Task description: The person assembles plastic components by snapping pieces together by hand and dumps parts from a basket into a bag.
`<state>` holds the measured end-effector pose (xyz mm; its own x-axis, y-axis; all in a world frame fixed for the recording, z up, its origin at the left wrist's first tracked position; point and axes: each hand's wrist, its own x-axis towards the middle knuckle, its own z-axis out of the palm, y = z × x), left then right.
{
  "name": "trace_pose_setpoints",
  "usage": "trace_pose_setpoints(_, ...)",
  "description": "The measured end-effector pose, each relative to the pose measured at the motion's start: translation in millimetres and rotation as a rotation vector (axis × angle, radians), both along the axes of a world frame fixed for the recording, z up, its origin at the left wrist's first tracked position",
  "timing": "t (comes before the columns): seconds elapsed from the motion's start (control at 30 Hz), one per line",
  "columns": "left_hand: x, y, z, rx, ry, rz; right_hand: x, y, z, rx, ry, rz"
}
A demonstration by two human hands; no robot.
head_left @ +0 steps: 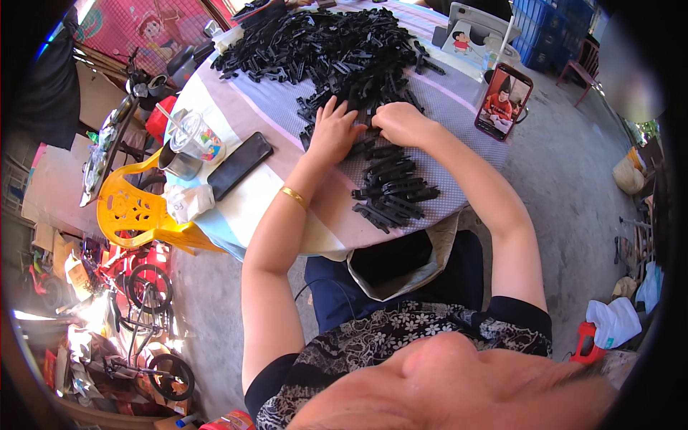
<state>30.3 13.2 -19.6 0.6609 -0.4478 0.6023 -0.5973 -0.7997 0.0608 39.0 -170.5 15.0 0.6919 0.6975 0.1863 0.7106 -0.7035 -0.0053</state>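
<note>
A big heap of narrow black plastic pieces, shaped like clips, (322, 43) covers the far part of the round table. My left hand (334, 132) rests at the heap's near edge, fingers spread over the pieces. Beside it, my right hand (403, 123) is closed with its fingertips together; what they grip is hidden. Closer to me lies a smaller group of the same black pieces (394, 188), arranged roughly in rows. Below the table edge, an open pale sack (438, 247) with a dark inside sits at my lap.
A black phone (241, 166), a plastic cup (201, 137) and a crumpled white packet (188, 203) lie on the left. At right, a phone with a lit screen (504, 102) stands upright. A yellow chair (129, 204) is against the table's left side.
</note>
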Motion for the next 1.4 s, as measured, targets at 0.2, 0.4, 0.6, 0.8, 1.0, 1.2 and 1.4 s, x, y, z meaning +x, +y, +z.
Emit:
trace_pose_setpoints(0.2,1,8,11,-0.290,-0.049,0.001,4,2,13,0.584,0.374,0.061)
trace_pose_setpoints(0.4,-6,-4,17,-1.114,0.643,-0.093,11,0,-8,1.369,0.736,0.141)
trace_pose_setpoints(0.6,-12,10,19,-1.384,1.159,-0.504,-3,4,-1,1.439,0.712,0.208)
trace_pose_setpoints(0.8,-33,2,48,-0.887,1.106,-0.383,-10,0,1,1.361,0.882,0.367)
trace_pose_setpoints(1.0,-30,-1,39,-1.117,0.895,-0.299,-11,9,-1,1.460,0.731,0.275)
trace_pose_setpoints(1.2,-30,-2,41,-1.035,0.708,-0.202,-16,12,-5,1.231,0.289,0.228)
trace_pose_setpoints(1.4,-24,2,30,-1.033,0.649,-0.217,-13,14,-3,1.071,-0.031,0.277)
